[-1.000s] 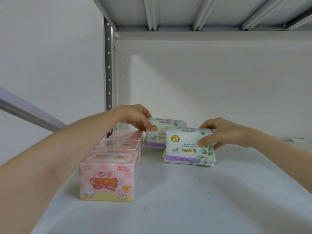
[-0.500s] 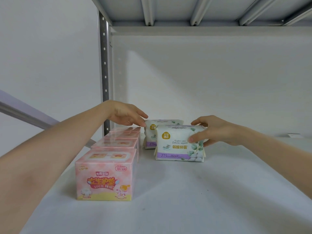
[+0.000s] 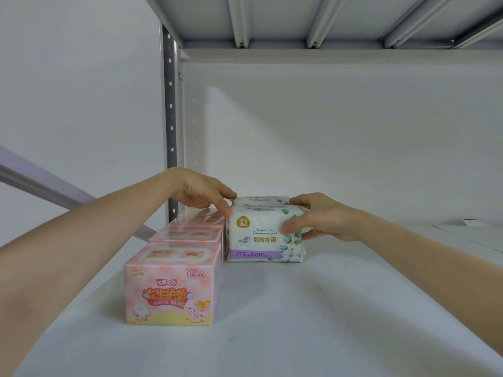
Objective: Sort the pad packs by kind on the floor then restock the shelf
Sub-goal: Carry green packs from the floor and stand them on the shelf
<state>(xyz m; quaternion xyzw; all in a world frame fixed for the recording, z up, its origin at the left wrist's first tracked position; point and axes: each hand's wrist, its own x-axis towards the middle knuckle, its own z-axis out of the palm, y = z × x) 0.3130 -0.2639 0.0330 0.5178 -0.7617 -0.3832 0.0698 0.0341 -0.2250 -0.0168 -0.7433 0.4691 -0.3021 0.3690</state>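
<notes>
Noted on white shelf [image 3: 299,322]: row of pink boxes [image 3: 168,284] along left edge, running front to back from perforated upright [image 3: 170,118]. Just right of row's far end: front white pack [image 3: 265,235], standing upright, purple band at base. Close behind it: rear white pack [image 3: 258,200], mostly hidden. Front pack grasped by right hand [image 3: 324,217], thumb on printed face, fingers curled over top right corner. Touched at top left corner by left hand [image 3: 202,195], fingers extended, grasping nothing.

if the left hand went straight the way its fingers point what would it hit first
The front white pack: the left hand has its fingers at that pack's top left corner, seemingly touching. Depth is unclear; the rear white pack lies behind.
</notes>
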